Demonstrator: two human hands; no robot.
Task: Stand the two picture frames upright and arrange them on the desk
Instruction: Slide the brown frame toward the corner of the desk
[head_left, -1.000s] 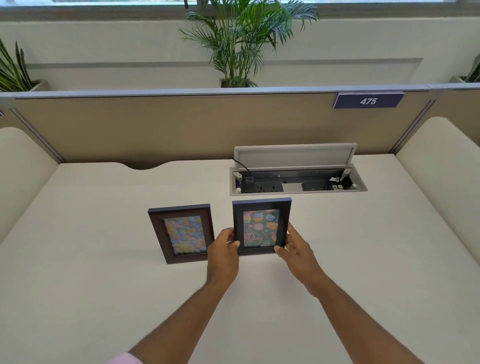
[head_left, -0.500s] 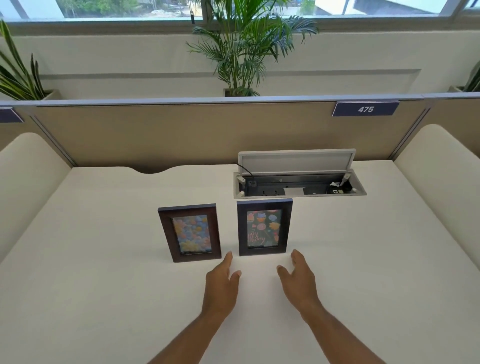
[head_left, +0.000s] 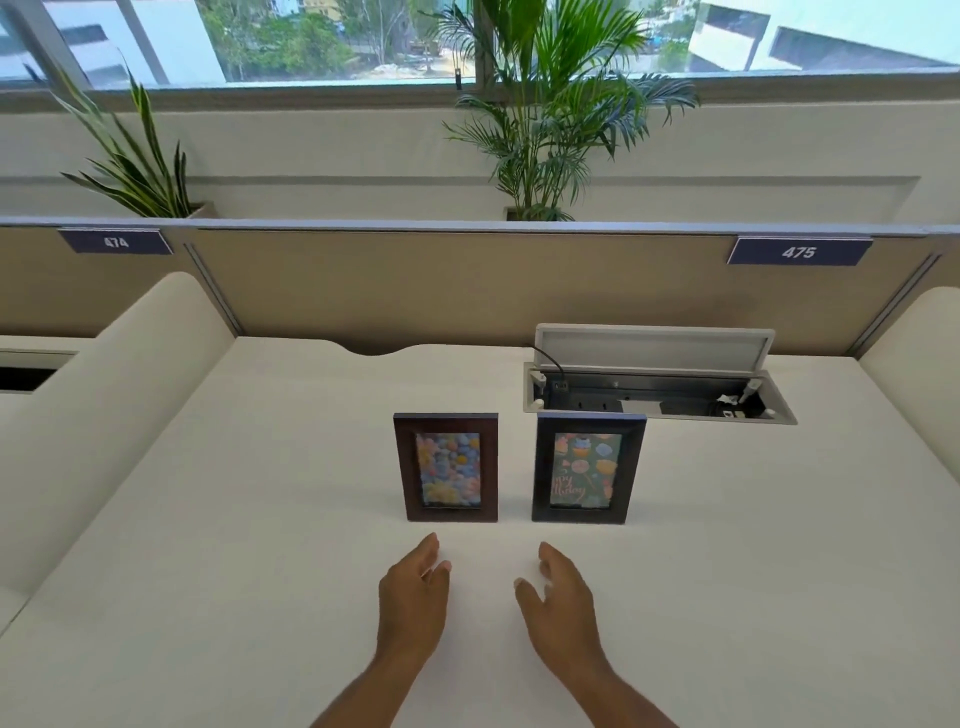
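Note:
Two dark wooden picture frames stand upright side by side on the white desk (head_left: 208, 545). The left frame (head_left: 447, 467) holds a pastel picture of round shapes. The right frame (head_left: 587, 467) holds a green birthday card picture. My left hand (head_left: 413, 597) hovers just in front of the left frame, fingers apart, holding nothing. My right hand (head_left: 563, 603) is below the gap between the frames and the right frame, also open and empty. Neither hand touches a frame.
An open cable box (head_left: 654, 389) with its lid raised is sunk into the desk right behind the right frame. A beige partition (head_left: 415, 291) closes the back, with padded dividers (head_left: 104, 405) at both sides. Plants stand behind the partition.
Both hands let go of the right frame and drew back toward me. The frames stay standing; the camera tilted up.

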